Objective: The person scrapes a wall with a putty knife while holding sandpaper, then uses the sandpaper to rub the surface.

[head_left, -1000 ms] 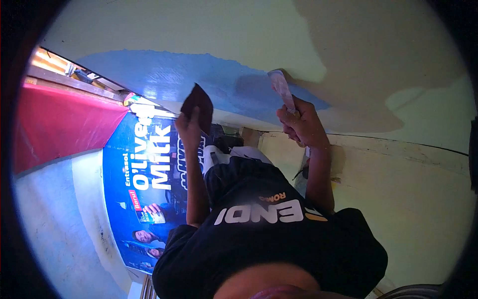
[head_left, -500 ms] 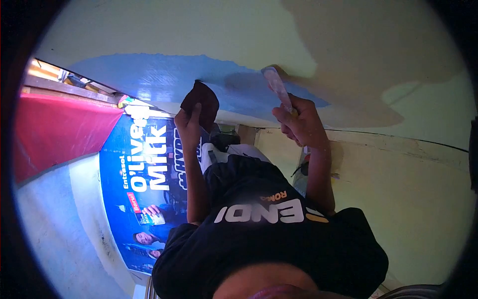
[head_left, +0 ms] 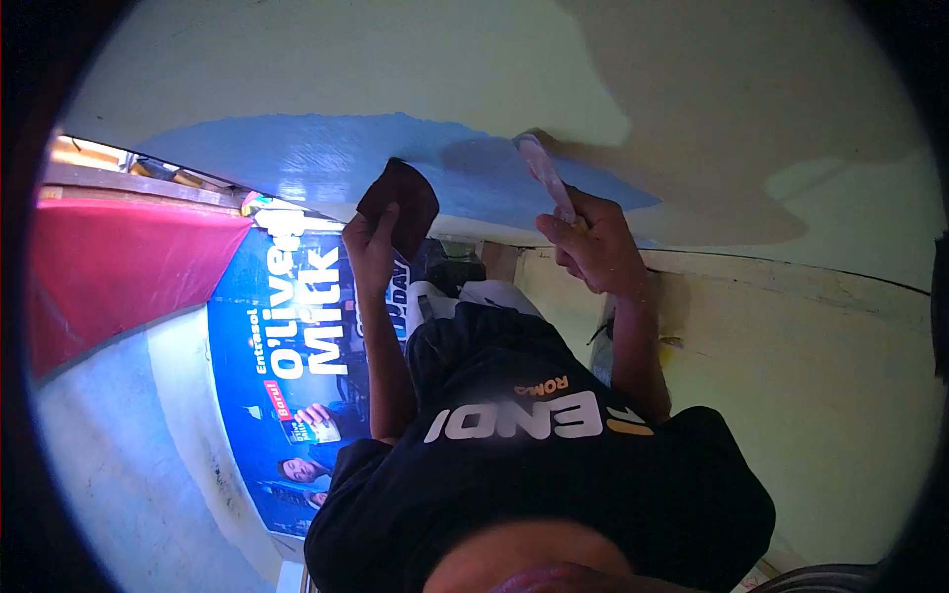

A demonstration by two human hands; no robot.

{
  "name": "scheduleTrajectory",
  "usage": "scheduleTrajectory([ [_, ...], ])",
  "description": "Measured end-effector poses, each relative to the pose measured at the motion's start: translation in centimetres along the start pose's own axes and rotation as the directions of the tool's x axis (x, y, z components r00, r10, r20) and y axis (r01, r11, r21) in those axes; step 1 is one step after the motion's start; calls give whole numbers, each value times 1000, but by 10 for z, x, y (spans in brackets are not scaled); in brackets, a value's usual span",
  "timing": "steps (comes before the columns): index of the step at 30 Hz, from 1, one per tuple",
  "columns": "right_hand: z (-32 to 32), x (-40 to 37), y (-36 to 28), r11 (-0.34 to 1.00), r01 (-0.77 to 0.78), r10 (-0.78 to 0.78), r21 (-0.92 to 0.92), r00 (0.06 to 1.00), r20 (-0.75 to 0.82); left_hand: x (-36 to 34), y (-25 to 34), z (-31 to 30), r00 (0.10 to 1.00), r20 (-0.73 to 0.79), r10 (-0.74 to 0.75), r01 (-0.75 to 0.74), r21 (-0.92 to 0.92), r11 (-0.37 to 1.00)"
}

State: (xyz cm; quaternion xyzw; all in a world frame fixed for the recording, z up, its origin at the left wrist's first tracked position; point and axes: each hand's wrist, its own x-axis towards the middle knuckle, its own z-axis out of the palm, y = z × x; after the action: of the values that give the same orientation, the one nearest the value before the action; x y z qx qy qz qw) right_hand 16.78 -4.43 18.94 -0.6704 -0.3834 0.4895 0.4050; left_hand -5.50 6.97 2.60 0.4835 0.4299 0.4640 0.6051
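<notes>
My left hand (head_left: 372, 247) pinches a dark reddish-brown flexible sheet (head_left: 408, 210) between thumb and fingers, its pointed tip raised in front of the blue patch (head_left: 326, 148) on the pale wall (head_left: 395, 59). To the right, my right hand (head_left: 599, 242) is closed round the handle of a scraper (head_left: 547, 176) with a whitish, smeared blade. The blade's end lies over the edge of the blue patch; whether it touches the wall cannot be told. The two hands are apart.
A blue printed banner (head_left: 287, 395) hangs at the left beside a red sheet (head_left: 129, 272). A wooden ledge (head_left: 138, 185) runs at the upper left. Dark objects (head_left: 450, 265) lie beyond my body. A pale yellowish wall (head_left: 791, 395) stands at the right.
The view has shifted slightly, so the banner and red sheet appear a little farther right. Both hands keep their hold, and the scraper has tilted a little.
</notes>
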Motion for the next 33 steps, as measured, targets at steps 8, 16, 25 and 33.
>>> scheduleTrajectory([
  [8,0,0,1,1000,-18,19,3,1000,-7,2,-1,-1,1000,-9,1,-1,-3,1000],
  [16,9,5,-7,998,-57,57,-2,998,-25,-1,2,-2,999,-27,18,-18,-10,1000],
  [25,14,2,5,998,-28,29,53,999,-21,-4,1,-10,1000,-12,-28,28,15,999],
  [33,19,2,5,999,32,-30,42,999,-45,-7,4,-10,1000,-7,-15,15,-50,999],
])
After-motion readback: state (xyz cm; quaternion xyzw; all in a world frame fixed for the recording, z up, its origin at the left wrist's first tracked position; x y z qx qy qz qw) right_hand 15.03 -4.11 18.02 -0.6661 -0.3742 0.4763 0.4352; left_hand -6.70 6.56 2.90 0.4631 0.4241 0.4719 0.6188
